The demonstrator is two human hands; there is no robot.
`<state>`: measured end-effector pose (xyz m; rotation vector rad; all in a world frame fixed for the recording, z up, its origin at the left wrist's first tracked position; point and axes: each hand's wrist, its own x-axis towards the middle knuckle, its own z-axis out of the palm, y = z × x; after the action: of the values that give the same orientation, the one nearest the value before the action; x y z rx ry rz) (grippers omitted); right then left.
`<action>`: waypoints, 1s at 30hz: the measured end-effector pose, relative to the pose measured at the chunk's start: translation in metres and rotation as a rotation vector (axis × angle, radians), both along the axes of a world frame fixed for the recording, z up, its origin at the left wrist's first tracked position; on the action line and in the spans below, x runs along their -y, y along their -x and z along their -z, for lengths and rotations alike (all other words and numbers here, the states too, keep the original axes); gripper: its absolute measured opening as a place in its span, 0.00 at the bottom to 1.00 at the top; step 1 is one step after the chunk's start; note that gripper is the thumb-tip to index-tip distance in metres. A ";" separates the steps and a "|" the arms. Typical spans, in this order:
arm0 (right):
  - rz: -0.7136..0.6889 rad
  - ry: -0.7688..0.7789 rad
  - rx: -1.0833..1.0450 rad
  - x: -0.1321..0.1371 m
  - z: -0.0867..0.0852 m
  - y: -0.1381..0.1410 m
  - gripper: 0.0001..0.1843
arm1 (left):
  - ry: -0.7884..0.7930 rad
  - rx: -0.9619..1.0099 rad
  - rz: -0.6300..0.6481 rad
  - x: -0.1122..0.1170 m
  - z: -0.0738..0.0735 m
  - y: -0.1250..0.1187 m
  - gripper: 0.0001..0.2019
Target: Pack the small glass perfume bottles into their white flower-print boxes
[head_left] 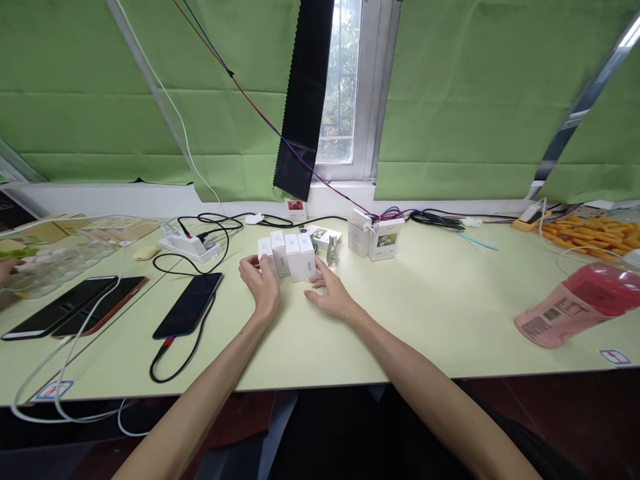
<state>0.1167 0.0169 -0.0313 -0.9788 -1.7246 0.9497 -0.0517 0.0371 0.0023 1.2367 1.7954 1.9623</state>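
A row of small white boxes [293,257] stands upright on the pale green table [425,320]. My left hand [261,283] curls against the left end of the row, fingers touching the leftmost box. My right hand [331,293] rests on the table just right of the row, fingers spread and near the rightmost box, holding nothing. A small glass bottle [331,251] stands just behind my right hand. Two more white boxes with green pictures [376,238] stand further back right.
A black phone [189,304] on a cable lies to the left, with two more phones [75,305] beyond it. A white power strip [190,245] and cables sit behind. A pink bottle [575,303] lies at the right. Another person's hand [6,270] shows at far left.
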 end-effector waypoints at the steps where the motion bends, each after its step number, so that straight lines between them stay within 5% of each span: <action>1: -0.004 0.006 -0.005 0.001 -0.001 -0.001 0.53 | -0.002 -0.004 0.003 0.000 0.000 0.000 0.05; 17: -0.043 0.042 -0.035 0.007 -0.007 -0.004 0.51 | 0.023 0.031 -0.007 -0.002 -0.003 0.002 0.05; 30: -0.048 0.021 0.033 0.005 -0.003 -0.003 0.53 | 0.039 0.338 0.068 -0.014 -0.009 0.016 0.10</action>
<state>0.1194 0.0120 -0.0285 -0.9751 -1.7760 0.9890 -0.0679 0.0515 0.0111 0.8769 1.5941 1.9492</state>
